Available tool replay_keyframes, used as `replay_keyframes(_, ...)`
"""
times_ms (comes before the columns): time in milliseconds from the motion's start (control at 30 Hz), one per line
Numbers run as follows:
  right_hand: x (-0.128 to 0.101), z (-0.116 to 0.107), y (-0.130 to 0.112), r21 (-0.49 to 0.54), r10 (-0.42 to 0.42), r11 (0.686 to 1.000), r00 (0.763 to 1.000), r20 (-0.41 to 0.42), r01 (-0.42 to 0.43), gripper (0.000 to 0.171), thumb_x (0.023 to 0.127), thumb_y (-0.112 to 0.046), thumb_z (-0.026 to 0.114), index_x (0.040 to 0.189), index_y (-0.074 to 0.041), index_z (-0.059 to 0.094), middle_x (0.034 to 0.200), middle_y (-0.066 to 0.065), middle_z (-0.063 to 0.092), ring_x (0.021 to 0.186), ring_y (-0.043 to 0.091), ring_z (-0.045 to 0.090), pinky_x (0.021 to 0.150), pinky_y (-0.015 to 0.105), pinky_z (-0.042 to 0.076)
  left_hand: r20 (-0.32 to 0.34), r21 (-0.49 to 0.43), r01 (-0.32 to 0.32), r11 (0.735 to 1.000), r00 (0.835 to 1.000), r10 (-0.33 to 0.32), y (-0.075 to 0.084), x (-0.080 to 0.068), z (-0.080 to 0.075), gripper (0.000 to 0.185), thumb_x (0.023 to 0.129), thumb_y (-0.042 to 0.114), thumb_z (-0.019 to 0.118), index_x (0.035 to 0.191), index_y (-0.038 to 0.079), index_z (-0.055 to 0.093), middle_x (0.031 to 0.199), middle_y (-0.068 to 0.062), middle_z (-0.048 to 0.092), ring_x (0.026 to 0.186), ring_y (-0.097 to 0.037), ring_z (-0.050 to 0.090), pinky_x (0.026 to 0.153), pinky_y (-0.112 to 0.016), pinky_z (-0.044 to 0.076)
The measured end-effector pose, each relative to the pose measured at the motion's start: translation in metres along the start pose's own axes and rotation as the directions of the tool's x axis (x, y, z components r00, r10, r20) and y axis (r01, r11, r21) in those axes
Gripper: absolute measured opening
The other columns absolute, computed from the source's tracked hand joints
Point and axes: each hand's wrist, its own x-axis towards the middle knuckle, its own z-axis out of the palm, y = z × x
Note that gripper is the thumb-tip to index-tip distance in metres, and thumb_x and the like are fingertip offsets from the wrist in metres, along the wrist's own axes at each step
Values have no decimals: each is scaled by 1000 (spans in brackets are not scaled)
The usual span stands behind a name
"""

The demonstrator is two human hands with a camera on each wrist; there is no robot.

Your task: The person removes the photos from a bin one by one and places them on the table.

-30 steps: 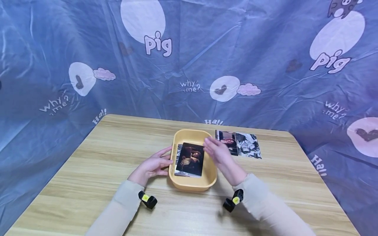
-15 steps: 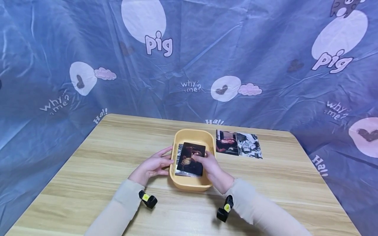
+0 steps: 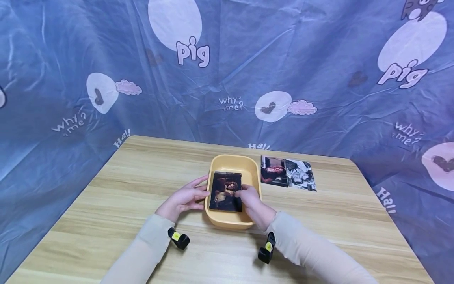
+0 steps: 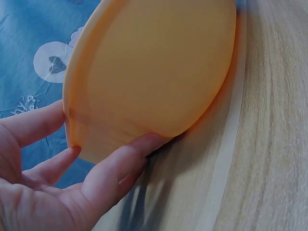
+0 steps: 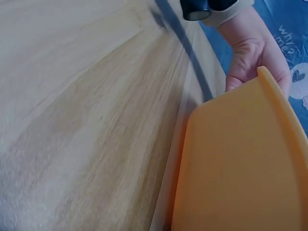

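Note:
A yellow plastic tray [image 3: 232, 225] stands mid-table in the head view. Inside lies a small stack of photo prints [image 3: 223, 197], a dark picture of figures on top. My left hand [image 3: 182, 199] touches the tray's left side with spread, fairly straight fingers; the left wrist view shows fingertips [image 4: 151, 139] against its outer wall and rim. My right hand [image 3: 253, 203] reaches into the tray over its right side, thumb over the stack's right edge and fingers bent. In the right wrist view the tray wall hides those fingertips.
Two more prints lie side by side behind and right of the tray: a dark reddish one [image 3: 274, 172] and a black-and-white one [image 3: 301, 175]. A blue printed cloth [image 3: 234, 71] hangs along the back edge of the wooden table [image 3: 142, 177].
My right hand has come down from above the tray's right rim to the prints. The top print has shifted left and straightened over those beneath it. My left hand stays at the tray's side.

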Motion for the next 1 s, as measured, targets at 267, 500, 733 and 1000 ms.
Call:
replay_keyframes(267, -97, 19, -106, -104, 21, 994, 999, -36, -25, 53, 88, 7, 53, 137, 19, 38, 125, 36, 55, 105, 33, 61, 97, 41, 52, 4, -5, 0, 1000, 1000, 0, -2, 2, 1, 75, 93, -1, 53, 156, 16, 16, 157, -24, 23, 119, -29, 58, 89, -47, 57)
replay_keyframes(500, -101, 19, -110, -70, -29, 997, 990, -137, 19, 51, 84, 11, 59, 134, 12, 48, 104, 21, 57, 78, 14, 56, 67, 17, 51, 13, -4, -7, 1000, 1000, 7, -2, 1, 1, 76, 93, 0, 52, 156, 15, 14, 157, -25, 20, 127, -36, 51, 95, -53, 52)
replay_keyframes(733, -100, 19, -111, -22, -54, 998, 981, -185, 51, 42, 87, 12, 54, 129, 13, 52, 85, 4, 49, 74, 9, 46, 62, 12, 40, 7, -21, -7, 1000, 1000, 7, -2, 0, 1, 75, 92, -1, 52, 156, 16, 15, 157, -25, 22, 128, -38, 50, 95, -53, 52)
replay_keyframes(1000, -101, 19, -113, 18, -45, 999, 968, -247, 51, 28, 93, 5, 50, 119, 15, 54, 90, 7, 51, 83, 13, 49, 67, 13, 41, 10, -19, -1, 1000, 1000, 2, -1, 0, 1, 76, 92, -2, 53, 156, 15, 15, 157, -24, 22, 125, -35, 54, 91, -49, 55)
